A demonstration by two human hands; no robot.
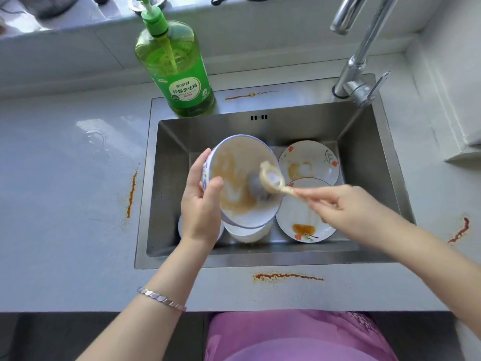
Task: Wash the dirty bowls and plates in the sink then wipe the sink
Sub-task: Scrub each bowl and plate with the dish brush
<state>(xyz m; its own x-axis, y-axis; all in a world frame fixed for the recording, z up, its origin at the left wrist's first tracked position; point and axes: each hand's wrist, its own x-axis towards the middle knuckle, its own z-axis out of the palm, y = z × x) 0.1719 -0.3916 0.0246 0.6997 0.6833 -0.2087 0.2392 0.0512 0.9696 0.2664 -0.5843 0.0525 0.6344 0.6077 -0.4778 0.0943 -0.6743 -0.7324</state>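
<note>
Two hands: both over the sink [364, 142], both busy.
Left hand [201, 204]: fingers curled round the rim of a bowl [242, 183], thumb on the near edge, holding it tilted with the inside facing the camera.
Bowl: white with a blue rim, brown smears inside, lifted above the other dishes.
Right hand [343, 207]: fingertips pinch the handle end of a spoon [270, 177].
Spoon: dirty; scoop end points away from the right fingertips and sits over the inside of the bowl, blurred.
Second bowl [247, 233]: white, right below the held one, near the left wrist.
Near plate [302, 222]: under the right fingers, orange residue on it.
Far plate [312, 162]: beyond the right fingertips, overlapped by the near plate, stained.
Soap bottle [179, 74]: green, well beyond the left fingers on the sink's back rim.
Tap [359, 74]: well beyond the right fingers.
Stains [286, 276]: orange streaks on the counter [65, 178].
Bracelet [161, 298]: on the left forearm.
</note>
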